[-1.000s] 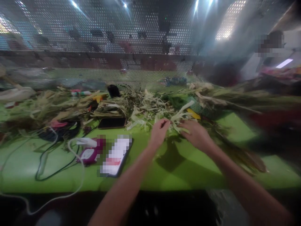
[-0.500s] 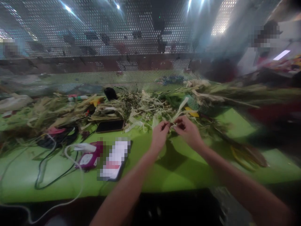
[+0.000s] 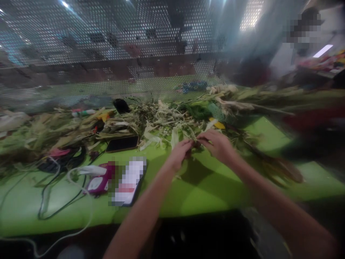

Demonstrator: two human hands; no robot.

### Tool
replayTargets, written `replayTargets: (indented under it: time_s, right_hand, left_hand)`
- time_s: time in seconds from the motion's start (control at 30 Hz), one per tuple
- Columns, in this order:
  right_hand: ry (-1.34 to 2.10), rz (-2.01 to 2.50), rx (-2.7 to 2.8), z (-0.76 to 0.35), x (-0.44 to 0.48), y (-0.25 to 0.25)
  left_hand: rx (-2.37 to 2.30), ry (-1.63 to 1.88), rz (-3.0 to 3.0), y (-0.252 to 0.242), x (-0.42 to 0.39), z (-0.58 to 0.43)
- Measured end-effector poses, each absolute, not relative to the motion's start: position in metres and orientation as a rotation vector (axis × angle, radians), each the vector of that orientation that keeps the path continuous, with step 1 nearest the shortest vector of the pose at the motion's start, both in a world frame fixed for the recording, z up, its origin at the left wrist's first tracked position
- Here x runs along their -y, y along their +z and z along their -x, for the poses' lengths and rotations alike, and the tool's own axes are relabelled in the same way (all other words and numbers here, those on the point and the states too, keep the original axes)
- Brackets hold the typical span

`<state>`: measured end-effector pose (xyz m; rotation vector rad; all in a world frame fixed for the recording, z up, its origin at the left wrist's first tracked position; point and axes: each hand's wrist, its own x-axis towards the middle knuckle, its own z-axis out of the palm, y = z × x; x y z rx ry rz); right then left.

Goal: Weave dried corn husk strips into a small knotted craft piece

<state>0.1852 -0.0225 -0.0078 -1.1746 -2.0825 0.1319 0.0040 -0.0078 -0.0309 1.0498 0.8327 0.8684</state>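
My left hand (image 3: 179,154) is closed in a pinch over the green table, its fingertips on a thin strand of pale dried husk. My right hand (image 3: 219,144) is beside it, thumb and fingers pinched on the same husk work, with the knuckles turned up. A pale husk strip (image 3: 175,138) sticks up just behind my left hand. Another light strip (image 3: 212,126) shows behind my right fingers. What lies exactly between the fingertips is small and partly hidden. Behind both hands spreads a heap of dried husk strips and fibres (image 3: 167,117).
To the left lie a dark phone (image 3: 122,143), a lit phone (image 3: 129,181), a purple tissue pack (image 3: 100,179) and looping cables (image 3: 43,201). Yellow-handled scissors (image 3: 275,172) rest at the right on the green table (image 3: 210,201). A perforated metal screen (image 3: 151,46) stands at the back.
My right hand has turned flatter, its fingers reaching further left over the husk. The upright strip above it has dropped behind the fingers. The left fingers are more curled down. The view has shifted slightly.
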Motion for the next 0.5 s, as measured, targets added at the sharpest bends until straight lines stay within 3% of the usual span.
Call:
replayTargets:
  time_s: [0.5]
  right_hand:
    - [0.305,1.181,2.186,-0.204,0.016,-0.011]
  left_hand:
    - [-0.875,0.935,-1.886,-0.032,0.002,0.006]
